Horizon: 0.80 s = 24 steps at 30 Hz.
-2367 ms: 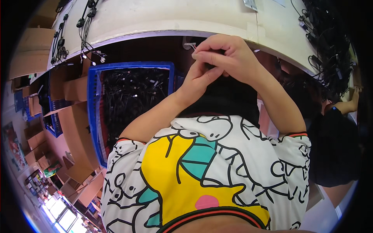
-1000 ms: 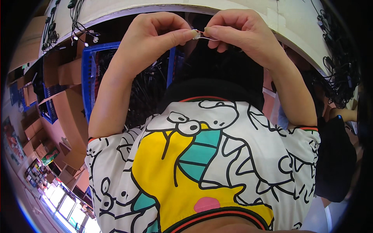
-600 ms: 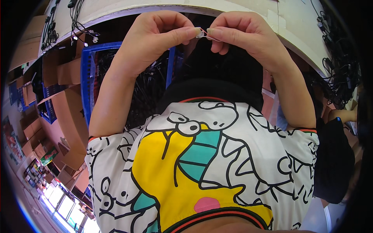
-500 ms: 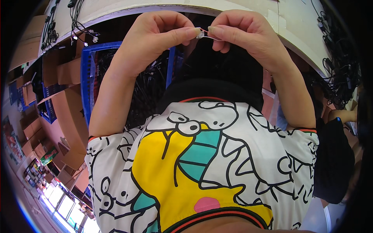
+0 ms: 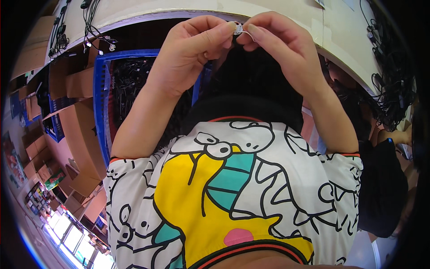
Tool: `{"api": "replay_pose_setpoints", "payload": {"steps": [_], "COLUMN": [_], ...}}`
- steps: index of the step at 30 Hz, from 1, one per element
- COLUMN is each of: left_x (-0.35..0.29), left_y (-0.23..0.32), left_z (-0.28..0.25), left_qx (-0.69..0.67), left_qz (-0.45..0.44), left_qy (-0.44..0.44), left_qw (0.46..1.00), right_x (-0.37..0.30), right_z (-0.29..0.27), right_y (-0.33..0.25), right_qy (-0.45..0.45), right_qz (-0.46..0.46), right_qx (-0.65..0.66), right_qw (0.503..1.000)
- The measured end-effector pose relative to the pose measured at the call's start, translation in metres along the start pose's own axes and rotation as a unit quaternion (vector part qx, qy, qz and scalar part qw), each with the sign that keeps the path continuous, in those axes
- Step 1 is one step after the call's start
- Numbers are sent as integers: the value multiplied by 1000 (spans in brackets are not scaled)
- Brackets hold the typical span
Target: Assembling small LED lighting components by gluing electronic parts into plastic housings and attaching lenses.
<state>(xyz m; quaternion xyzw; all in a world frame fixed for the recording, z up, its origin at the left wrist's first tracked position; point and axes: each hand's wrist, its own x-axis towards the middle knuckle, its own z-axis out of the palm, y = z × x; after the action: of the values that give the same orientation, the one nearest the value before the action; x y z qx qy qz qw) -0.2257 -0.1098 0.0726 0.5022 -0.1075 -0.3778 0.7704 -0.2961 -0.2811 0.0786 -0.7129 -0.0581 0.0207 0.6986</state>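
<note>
Between my thumbs and fingers, at the table's near edge, is a small white plug connector (image 5: 238,29) with thin wires. My left hand (image 5: 197,47) is closed in a pinch on the connector. A thin white wire (image 5: 249,34) curves out of it to the right, and a bit of reddish wire shows above. My right hand (image 5: 282,45) pinches at the wire just beside the connector, its fingertips close to the left thumb. The far ends of the wires are hidden by my fingers.
Black cables with white plugs (image 5: 92,27) hang over the table edge (image 5: 134,20) at the left. More bundled black cables (image 5: 389,96) hang at the right. Below left stands a blue crate (image 5: 101,89) of black cables. Cardboard boxes (image 5: 80,139) stack further left. Another person's arm (image 5: 396,134) shows at right.
Both hands have shifted slightly up, the left one also to the right, bringing the connector with them. The right fingers have turned a little around the wire.
</note>
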Motion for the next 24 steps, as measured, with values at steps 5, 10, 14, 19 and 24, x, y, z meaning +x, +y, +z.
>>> {"api": "replay_pose_setpoints", "payload": {"steps": [5, 10, 14, 19, 24], "left_x": [3, 2, -1, -3, -2], "left_y": [-13, -17, -11, 12, 18], "left_z": [-3, 3, -1, -3, -5], "left_qx": [-63, -102, -18, 214, 227], "left_qz": [8, 25, 22, 20, -24], "left_qy": [-3, -1, -21, -82, -104], "left_qw": [998, 994, 999, 973, 968], "right_x": [0, 0, 0, 4, 6], "right_z": [-9, 1, -5, -21, -12], "right_y": [8, 11, 11, 4, 6], "right_qy": [12, 56, 30, -88, -41], "right_qz": [-65, -106, -95, -23, -44], "right_qx": [-58, -48, -28, 21, 11], "right_qw": [996, 992, 995, 996, 998]}}
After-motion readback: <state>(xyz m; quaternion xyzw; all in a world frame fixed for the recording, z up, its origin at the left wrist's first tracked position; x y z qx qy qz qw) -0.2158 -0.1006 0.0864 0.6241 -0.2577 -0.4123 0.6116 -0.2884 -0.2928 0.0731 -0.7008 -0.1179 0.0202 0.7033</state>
